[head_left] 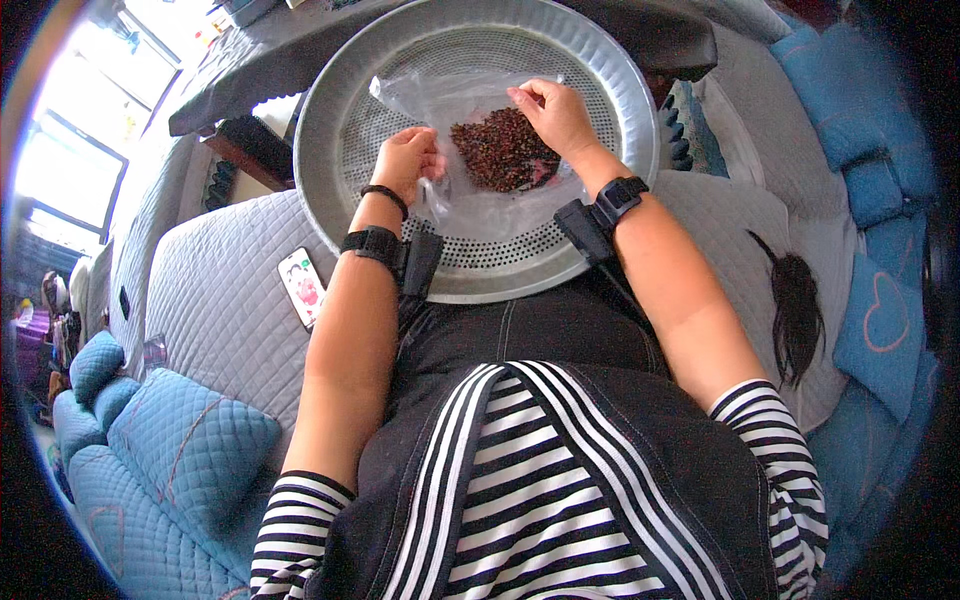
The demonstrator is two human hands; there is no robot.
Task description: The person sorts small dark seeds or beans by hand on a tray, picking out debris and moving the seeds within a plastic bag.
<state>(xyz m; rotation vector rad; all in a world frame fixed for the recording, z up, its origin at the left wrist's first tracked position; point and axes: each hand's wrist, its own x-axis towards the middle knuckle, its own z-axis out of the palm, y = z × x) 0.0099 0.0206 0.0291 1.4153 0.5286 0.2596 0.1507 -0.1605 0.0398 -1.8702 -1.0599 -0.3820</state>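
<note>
- Clear plastic bag (470, 130) of dark red-brown bits (503, 150) lies in the perforated metal tray (340, 120).
- Left hand (405, 160) pinches its edge; right hand (553, 115) likewise, both grips closed on it.

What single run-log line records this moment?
left hand: pinching clear plastic bag | right hand: holding bag's far edge | bag: dark red-brown spice, on perforated metal tray

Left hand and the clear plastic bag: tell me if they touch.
Touching. The head view shows the left hand pinching the near edge of the clear plastic bag lying in the perforated metal tray.
</note>
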